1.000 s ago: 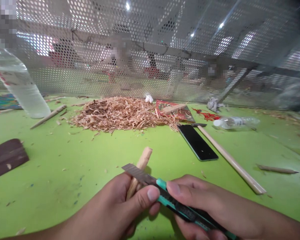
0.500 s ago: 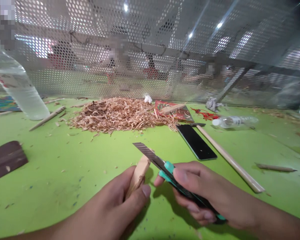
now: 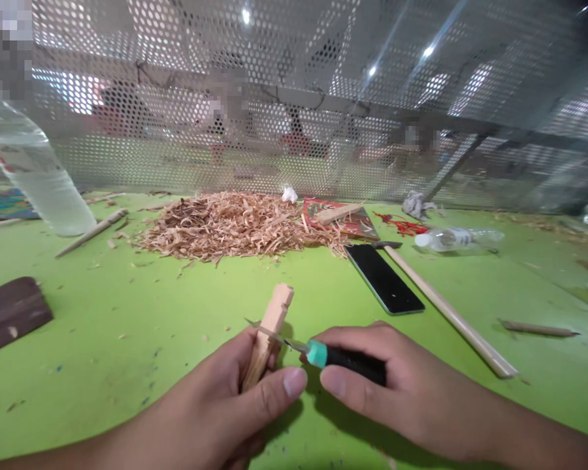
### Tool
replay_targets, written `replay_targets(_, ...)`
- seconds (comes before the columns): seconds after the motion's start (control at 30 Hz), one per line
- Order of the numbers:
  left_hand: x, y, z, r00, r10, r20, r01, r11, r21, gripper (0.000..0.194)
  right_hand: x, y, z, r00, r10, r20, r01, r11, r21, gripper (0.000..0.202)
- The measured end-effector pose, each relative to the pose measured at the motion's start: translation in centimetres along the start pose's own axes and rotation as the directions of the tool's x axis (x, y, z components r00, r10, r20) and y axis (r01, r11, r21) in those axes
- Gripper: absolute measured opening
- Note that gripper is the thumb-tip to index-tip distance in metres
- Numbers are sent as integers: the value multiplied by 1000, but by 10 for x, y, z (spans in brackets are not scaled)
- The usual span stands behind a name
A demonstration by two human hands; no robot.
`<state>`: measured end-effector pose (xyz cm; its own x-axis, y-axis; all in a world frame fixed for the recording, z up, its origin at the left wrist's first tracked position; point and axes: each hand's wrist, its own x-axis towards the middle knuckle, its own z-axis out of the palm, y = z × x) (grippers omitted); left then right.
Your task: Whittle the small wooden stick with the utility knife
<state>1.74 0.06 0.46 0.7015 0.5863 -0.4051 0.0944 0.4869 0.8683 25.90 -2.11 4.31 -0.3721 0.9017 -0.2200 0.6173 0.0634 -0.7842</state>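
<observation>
"One bottle (image 3: 42, 176) stands far left. Next?"

"A heap of wood shavings (image 3: 235, 225), far on the green table (image 3: 102, 307)."

"And the left hand (image 3: 230, 398)?"

"Near, wrapped around a wooden stick (image 3: 277, 310) whose free end points far."

"The right hand (image 3: 392, 385)?"

"Near right, grasping a cutter (image 3: 317, 353), its blade (image 3: 275, 335) crossing the stick."

"On that hand's far side?"

"A phone (image 3: 386, 279), with a long-handled tool (image 3: 453, 316) on its right."

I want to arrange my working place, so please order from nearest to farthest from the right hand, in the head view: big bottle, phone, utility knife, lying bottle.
1. Utility knife, held in the right hand.
2. Phone, ahead of the hand.
3. Lying bottle, farther ahead, rightward.
4. Big bottle, far left.
</observation>
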Motion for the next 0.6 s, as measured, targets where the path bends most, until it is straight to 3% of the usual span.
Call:
replay_targets(0.2, 1, 1, 0, 1000, -16, 14, 16, 999, -44, 52, 1, -5, -5, 993, -18, 116, 1, 989, 149, 38)
replay_targets(0.37, 2, 0, -1, 999, -33, -4, 32, 996, -81, 48, 1, -1, -5, 966, 60, 250, -140, 939, 313, 38)
replay_targets(0.6, 2, 1, 0, 1000, -11, 27, 12, 999, -50, 50, 1, 4, -1, 939, 116, 325, -253, 871, 421, 44)
